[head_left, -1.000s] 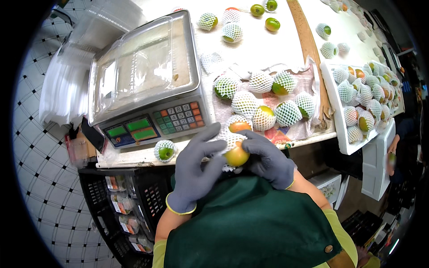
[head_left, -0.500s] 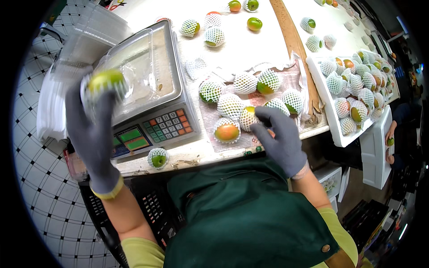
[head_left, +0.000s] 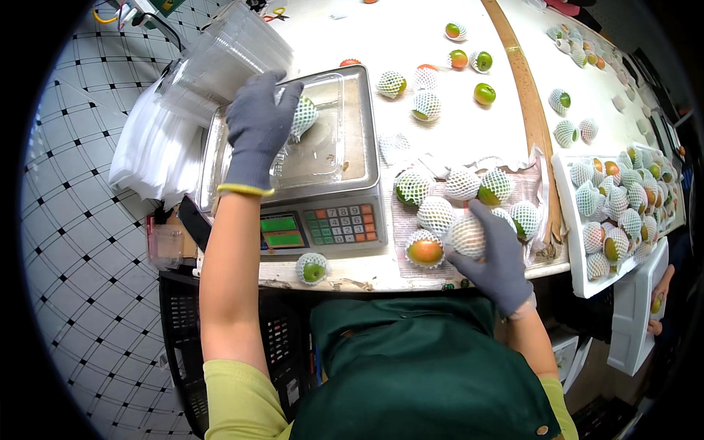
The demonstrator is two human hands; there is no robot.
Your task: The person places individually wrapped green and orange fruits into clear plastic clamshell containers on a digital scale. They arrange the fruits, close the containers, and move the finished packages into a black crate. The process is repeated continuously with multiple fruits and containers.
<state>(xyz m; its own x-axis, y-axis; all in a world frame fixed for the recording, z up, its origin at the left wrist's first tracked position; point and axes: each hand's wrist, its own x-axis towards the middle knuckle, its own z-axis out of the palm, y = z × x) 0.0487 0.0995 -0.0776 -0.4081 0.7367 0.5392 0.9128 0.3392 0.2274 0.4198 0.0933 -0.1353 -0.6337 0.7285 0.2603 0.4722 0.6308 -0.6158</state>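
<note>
My left hand (head_left: 260, 121), in a grey glove, is closed round a tomato in a white foam net (head_left: 304, 119). It is over a clear plastic box (head_left: 312, 158) on the metal pan of a digital scale (head_left: 352, 192). At the front of the table, my right hand (head_left: 499, 260), gloved too, has thumb and fingers round another netted tomato (head_left: 468, 236). Several netted tomatoes (head_left: 434, 215) crowd beside it on a sheet of printed paper (head_left: 400, 271). A single netted green tomato (head_left: 312, 269) sits before the scale.
Stacked clear boxes (head_left: 224, 62) and white foam sheets (head_left: 150, 158) stand left of the scale. A white foam crate (head_left: 565, 220) of netted tomatoes is at the right, past a wooden strip (head_left: 524, 81). Beyond it, another person's hands (head_left: 660, 293) show by a white crate (head_left: 623, 330).
My left hand has carried its tomato rightward from the scale's left side to over the clear box. My right hand has closed round a netted tomato. The whole view has shifted.
</note>
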